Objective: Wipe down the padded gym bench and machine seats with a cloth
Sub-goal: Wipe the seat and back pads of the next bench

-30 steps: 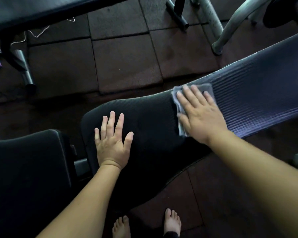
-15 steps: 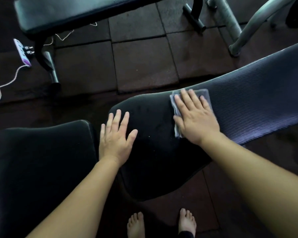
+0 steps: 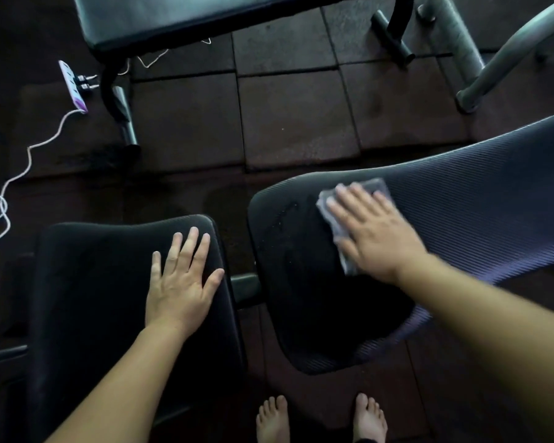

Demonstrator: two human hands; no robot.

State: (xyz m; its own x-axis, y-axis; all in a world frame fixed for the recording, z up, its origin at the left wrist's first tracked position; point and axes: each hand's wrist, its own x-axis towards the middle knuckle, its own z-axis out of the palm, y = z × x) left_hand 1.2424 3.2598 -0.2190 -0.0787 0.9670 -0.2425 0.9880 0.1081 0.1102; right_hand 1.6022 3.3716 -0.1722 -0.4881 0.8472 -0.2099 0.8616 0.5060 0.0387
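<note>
Cloth [image 3: 374,186] sliding along the ribbed back pad [image 3: 480,199] under the right hand [image 3: 378,241], its fingers [image 3: 359,203] flat.
Left hand [image 3: 179,282], spread wide, is shifting onto the seat pad [image 3: 103,276], likely next for wiping.

Ribbed matt bench pad [image 3: 480,193], thin cloth [image 3: 376,186]

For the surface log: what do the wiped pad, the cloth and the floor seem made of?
Pad: probably vinyl-type upholstery; fine diagonal ribbing, faint sheen. Cloth: thin grey fabric, perhaps microfibre; lies limp and flat under the right hand. Floor: likely rubber tiles; matte, speckled, seams between squares.
</note>
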